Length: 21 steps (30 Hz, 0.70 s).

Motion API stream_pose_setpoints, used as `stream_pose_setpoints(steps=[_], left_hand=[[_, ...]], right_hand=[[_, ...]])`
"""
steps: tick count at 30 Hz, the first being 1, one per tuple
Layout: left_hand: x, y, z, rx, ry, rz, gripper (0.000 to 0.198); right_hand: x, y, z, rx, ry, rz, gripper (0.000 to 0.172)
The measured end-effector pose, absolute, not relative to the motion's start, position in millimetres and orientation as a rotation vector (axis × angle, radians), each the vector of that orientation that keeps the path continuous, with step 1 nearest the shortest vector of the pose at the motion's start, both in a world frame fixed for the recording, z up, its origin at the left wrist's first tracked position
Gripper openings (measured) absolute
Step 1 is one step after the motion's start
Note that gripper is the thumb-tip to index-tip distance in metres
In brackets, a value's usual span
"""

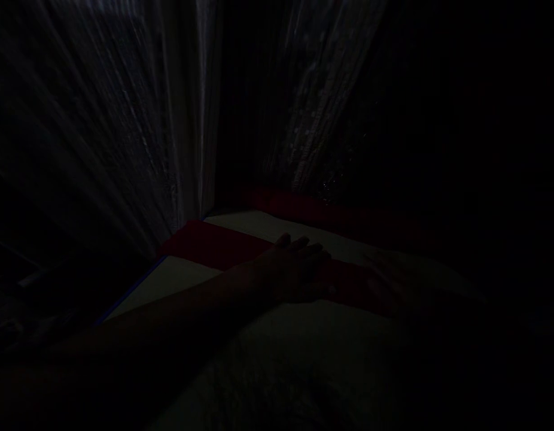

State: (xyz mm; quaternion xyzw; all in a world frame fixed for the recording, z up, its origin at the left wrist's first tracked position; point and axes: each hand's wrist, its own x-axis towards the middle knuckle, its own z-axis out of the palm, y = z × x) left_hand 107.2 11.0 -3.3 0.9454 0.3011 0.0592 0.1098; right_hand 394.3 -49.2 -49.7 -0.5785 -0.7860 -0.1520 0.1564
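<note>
The view is very dark. A red strip (209,239), which looks like cloth, runs across a pale flat surface (160,284). My left hand (299,269) reaches in from the lower left and lies palm down on the strip, fingers stretched out and a little apart. To its right, my right hand (389,278) shows only faintly. Its fingers appear extended and flat over the strip's edge and the pale surface; the rest of that hand fades into the dark. I see nothing held in either hand.
A blue edging (133,290) borders the pale surface on the left. Behind it, tall pale folds or strands (187,120) hang like a curtain, with more streaked, shiny strands (310,108) farther right. A second dark red band (286,203) lies along the far side.
</note>
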Motion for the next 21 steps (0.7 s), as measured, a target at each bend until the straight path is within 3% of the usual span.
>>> stream_pose_setpoints(steps=[5, 12, 21], left_hand=[[108.1, 9.4, 0.1, 2.779, 0.896, 0.135, 0.089], [107.5, 9.0, 2.1, 2.771, 0.904, 0.116, 0.09], [107.5, 8.6, 3.8, 2.775, 0.906, 0.101, 0.087]], right_hand=[[372.2, -45.4, -71.4, -1.608, -2.243, -0.387, 0.052], [385.1, -49.3, -61.9, -1.568, -2.245, -0.54, 0.056], [391.9, -42.0, -62.7, -1.665, -2.258, -0.454, 0.057]])
